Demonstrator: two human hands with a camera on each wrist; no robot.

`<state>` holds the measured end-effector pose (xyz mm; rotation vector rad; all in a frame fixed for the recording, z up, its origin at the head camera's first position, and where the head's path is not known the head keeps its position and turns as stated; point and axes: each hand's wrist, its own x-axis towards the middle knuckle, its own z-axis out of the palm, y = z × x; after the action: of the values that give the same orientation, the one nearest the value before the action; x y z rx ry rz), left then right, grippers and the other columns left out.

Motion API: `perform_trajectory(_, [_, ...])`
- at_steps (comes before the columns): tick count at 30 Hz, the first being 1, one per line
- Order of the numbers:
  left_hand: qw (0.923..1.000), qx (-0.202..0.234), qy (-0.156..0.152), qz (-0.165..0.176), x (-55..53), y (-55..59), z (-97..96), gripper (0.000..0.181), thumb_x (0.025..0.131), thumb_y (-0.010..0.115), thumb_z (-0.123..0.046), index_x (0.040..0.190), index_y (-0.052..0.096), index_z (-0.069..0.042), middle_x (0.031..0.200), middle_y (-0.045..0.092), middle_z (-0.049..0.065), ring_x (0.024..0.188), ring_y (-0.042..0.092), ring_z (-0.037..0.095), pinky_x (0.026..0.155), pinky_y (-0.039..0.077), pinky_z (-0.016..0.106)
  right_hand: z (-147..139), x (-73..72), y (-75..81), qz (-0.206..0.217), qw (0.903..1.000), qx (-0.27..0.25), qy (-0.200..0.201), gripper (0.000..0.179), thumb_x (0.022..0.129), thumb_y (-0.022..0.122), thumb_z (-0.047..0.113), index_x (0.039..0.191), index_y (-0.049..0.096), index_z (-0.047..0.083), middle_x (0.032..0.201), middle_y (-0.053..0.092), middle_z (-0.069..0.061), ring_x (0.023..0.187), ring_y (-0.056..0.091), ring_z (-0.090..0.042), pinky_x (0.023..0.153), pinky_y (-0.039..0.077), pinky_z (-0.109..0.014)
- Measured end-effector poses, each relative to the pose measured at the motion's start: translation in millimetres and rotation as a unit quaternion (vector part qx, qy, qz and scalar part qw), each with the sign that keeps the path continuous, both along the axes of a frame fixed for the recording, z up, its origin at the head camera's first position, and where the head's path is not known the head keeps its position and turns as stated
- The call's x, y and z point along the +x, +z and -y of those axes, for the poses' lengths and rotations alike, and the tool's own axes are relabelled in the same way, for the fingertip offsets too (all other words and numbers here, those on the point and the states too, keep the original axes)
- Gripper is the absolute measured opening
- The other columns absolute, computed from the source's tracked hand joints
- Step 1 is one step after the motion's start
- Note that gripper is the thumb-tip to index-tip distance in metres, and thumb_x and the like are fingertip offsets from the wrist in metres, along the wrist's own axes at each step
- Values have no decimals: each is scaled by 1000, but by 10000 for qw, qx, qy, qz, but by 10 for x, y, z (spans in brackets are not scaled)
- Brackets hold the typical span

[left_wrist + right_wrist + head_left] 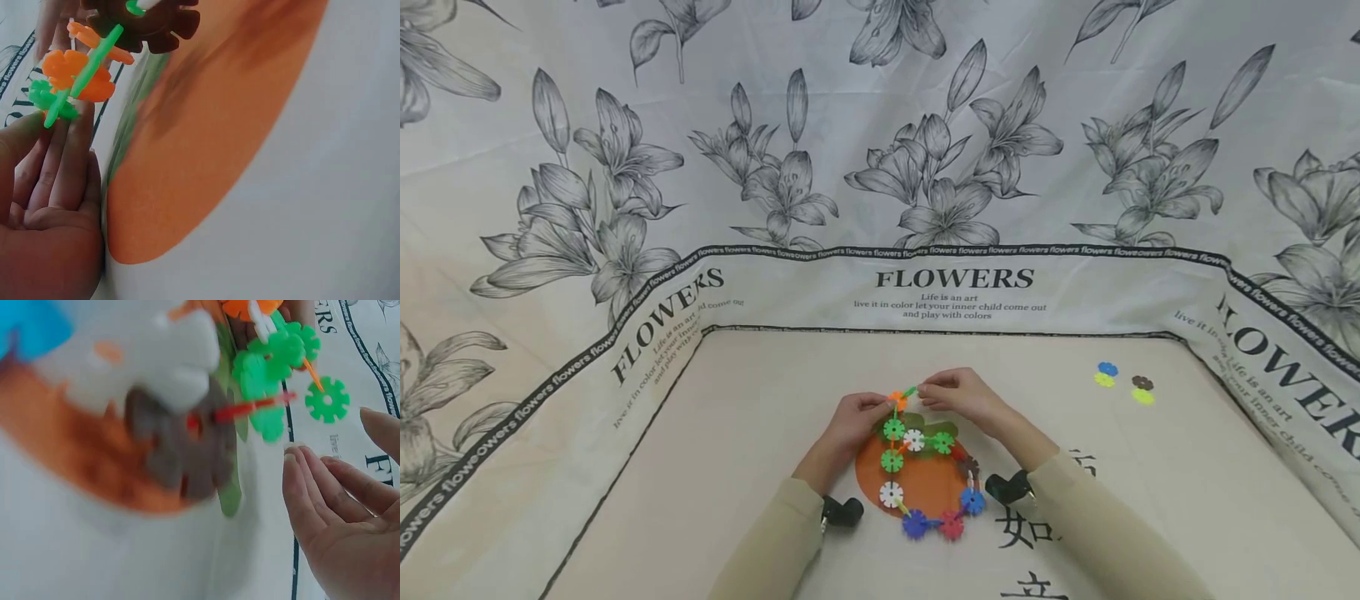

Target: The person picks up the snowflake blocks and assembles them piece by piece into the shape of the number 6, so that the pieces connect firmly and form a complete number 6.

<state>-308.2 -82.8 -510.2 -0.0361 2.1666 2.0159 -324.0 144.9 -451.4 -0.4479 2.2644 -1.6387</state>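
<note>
A linked chain of notched plastic snowflake discs (891, 495) in green, white, blue, red, brown and orange forms a loop over the table, with a short tail at its far end. My left hand (852, 425) pinches that tail near an orange disc (65, 69), thumb and fingertips at a green disc (47, 97) in the left wrist view. My right hand (961, 396) is at the tail's tip. In the right wrist view its thumb and fingers (309, 487) are spread, with a green disc (328, 400) just beyond them. A brown disc (184, 447) looms blurred in front.
Toward the back right lie a loose blue disc (1107, 367) and a brown disc (1142, 382), each beside a yellow one. The pale tablecloth (760, 400) bears an orange fruit print (868, 475) and black characters. Flower-printed cloth (955, 292) walls the table's back and sides.
</note>
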Motion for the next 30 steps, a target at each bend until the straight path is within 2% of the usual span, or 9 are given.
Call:
perform_trajectory(4, [9999, 36, -53, -134, -7, -25, 6, 24, 97, 73, -21, 109, 74, -1, 108, 72, 8, 98, 65, 15, 88, 56, 29, -240, 56, 56, -405, 9973, 566, -246, 42, 103, 63, 24, 127, 62, -10, 124, 67, -27, 114, 67, -39, 97, 54, -49])
perform_trajectory(10, [9997, 158, -102, -131, -11, -20, 4, 23, 98, 71, -19, 111, 73, -1, 106, 73, 8, 97, 67, 15, 89, 56, 30, -772, 95, 92, -813, 9857, 1349, -605, 43, 103, 63, 27, 129, 63, -7, 125, 67, -24, 112, 66, -37, 93, 56, -49])
perform_trajectory(13, [9998, 150, -112, -115, -9, -28, 4, 23, 98, 71, -20, 111, 73, -2, 106, 73, 7, 97, 67, 15, 89, 56, 30, -1086, 80, 56, -1126, 9710, 1891, -933, 45, 103, 63, 29, 131, 62, -6, 126, 66, -23, 112, 64, -38, 90, 56, -49])
perform_trajectory(18, [9998, 153, -93, -54, 0, -45, 9, 22, 98, 71, -20, 110, 73, -2, 105, 73, 6, 96, 67, 14, 89, 56, 29, -1608, 49, -23, -1598, 9365, 2665, -1628, 46, 103, 63, 29, 132, 59, -6, 123, 63, -28, 112, 61, -43, 89, 53, -54])
perform_trajectory(25, [9998, 177, -100, -79, 7, -32, 15, 23, 98, 71, -20, 110, 72, -1, 105, 73, 6, 95, 67, 14, 87, 56, 29, -2176, 16, -115, -1598, 9099, 2972, -2414, 48, 102, 62, 21, 135, 51, -12, 125, 55, -37, 111, 55, -52, 86, 50, -59])
perform_trajectory(28, [9998, 171, -109, -57, 0, -34, 14, 23, 98, 71, -21, 111, 72, -2, 105, 73, 6, 96, 67, 14, 89, 56, 29, -2362, 7, -146, -1341, 8982, 3122, -2788, 51, 101, 61, 20, 137, 47, -14, 126, 51, -39, 110, 52, -53, 85, 49, -60])
perform_trajectory(30, [9998, 159, -119, -57, 0, -34, 13, 23, 98, 71, -21, 111, 72, -2, 105, 72, 6, 97, 66, 14, 90, 56, 29, -2476, 6, -159, -1027, 8929, 3165, -3035, 52, 101, 60, 20, 138, 45, -15, 127, 48, -39, 111, 49, -53, 86, 48, -61])
